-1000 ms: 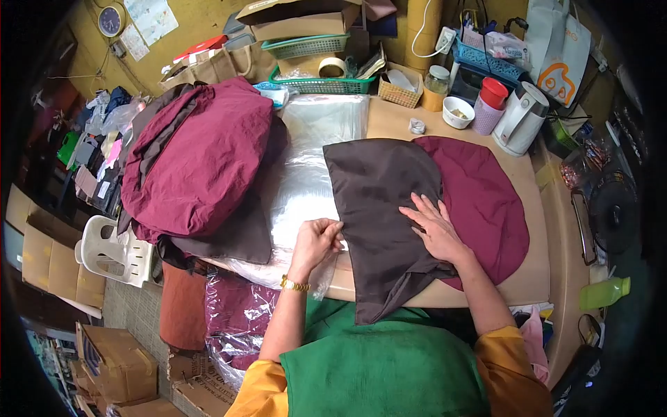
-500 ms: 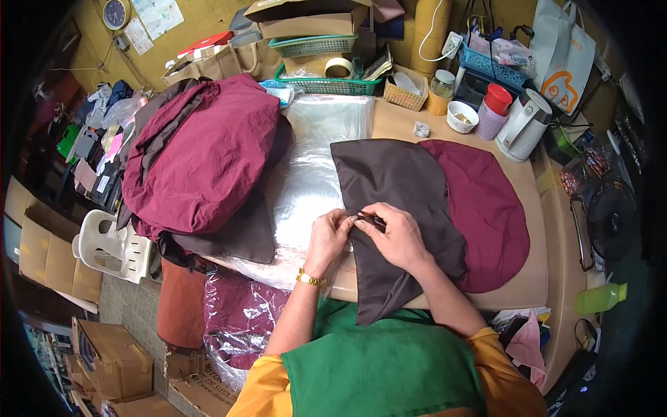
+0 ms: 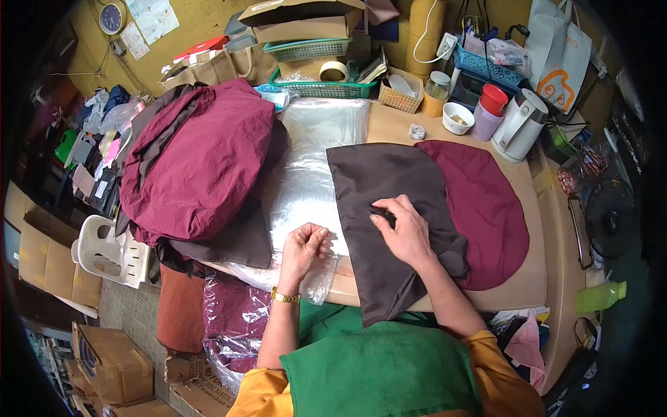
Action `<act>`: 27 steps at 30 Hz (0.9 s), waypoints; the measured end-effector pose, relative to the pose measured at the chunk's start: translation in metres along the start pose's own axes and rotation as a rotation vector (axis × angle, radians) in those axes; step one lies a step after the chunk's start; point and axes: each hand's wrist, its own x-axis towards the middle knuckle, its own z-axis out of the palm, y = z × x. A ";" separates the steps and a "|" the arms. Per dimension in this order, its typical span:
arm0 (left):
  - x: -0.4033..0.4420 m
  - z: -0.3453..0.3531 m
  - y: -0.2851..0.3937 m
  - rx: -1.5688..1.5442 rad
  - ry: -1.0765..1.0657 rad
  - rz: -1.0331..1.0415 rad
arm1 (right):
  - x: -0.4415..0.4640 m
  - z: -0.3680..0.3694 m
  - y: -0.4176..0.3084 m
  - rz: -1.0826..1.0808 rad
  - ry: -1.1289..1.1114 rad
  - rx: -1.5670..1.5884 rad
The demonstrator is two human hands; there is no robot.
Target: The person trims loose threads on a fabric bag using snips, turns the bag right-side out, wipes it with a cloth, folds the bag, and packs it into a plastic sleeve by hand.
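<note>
A dark brown cloth piece (image 3: 382, 174) lies flat on the table, overlapping a maroon cloth piece (image 3: 486, 215) on its right. Over the brown cloth, my right hand (image 3: 403, 229) is curled, with a small dark object partly showing between thumb and fingers; its kind is hidden. My left hand (image 3: 306, 249) is closed, fingertips pinched together, above the clear plastic sheets (image 3: 306, 187) left of the brown cloth. Whatever it pinches, if anything, is too small to see. A heap of maroon and brown cloth (image 3: 201, 160) sits at the left.
Green baskets (image 3: 323, 89), a wicker basket (image 3: 401, 92), a jar (image 3: 436, 87), a white bowl (image 3: 458, 118), a red-lidded cup (image 3: 490, 111) and a kettle (image 3: 521, 128) line the back. A white plastic chair (image 3: 111, 250) stands at left, cardboard boxes (image 3: 114, 361) below it.
My left hand has moved left and down, off the brown cloth's edge. My right hand has shifted slightly right, away from that edge, the dark object still in it.
</note>
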 end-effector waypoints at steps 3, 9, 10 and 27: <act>-0.002 -0.002 0.004 -0.147 -0.004 -0.013 | -0.002 -0.004 -0.022 -0.082 -0.037 -0.065; 0.007 0.031 0.010 0.050 0.177 0.002 | 0.003 0.017 -0.019 -0.142 0.097 0.183; 0.013 0.035 0.000 0.171 0.132 0.079 | 0.004 0.023 -0.013 -0.143 0.093 0.186; 0.019 0.024 -0.016 0.113 0.063 0.024 | -0.002 0.021 0.001 -0.089 0.049 0.057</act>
